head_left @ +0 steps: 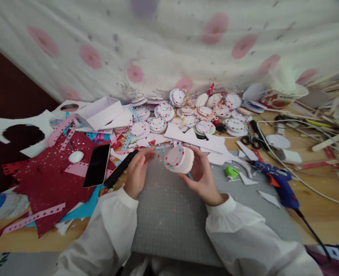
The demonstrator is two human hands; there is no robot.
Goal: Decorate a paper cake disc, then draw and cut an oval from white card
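My right hand [202, 178] grips a small tiered white paper craft [179, 160] by its right side, thumb below and fingers behind. The craft has stacked round layers, with a string of red and blue beads around the upper one. It is held tilted above the grey cutting mat [169, 218]. To its left, my left hand [138, 171] is apart from the craft, fingers extended and holding nothing visible. Beside that hand lie a black stick-like object [121, 168] and a phone [97, 165]. Many similar beaded paper crafts [165, 111] crowd the back of the table.
A blue hot glue gun [281, 184] with a cord lies at the right, near a small green object [231, 172] and black scissors [251, 142]. White paper scraps [200, 140] lie behind the mat. Red glittery sheet [54, 180] covers the left. A paper bowl [284, 96] stands back right.
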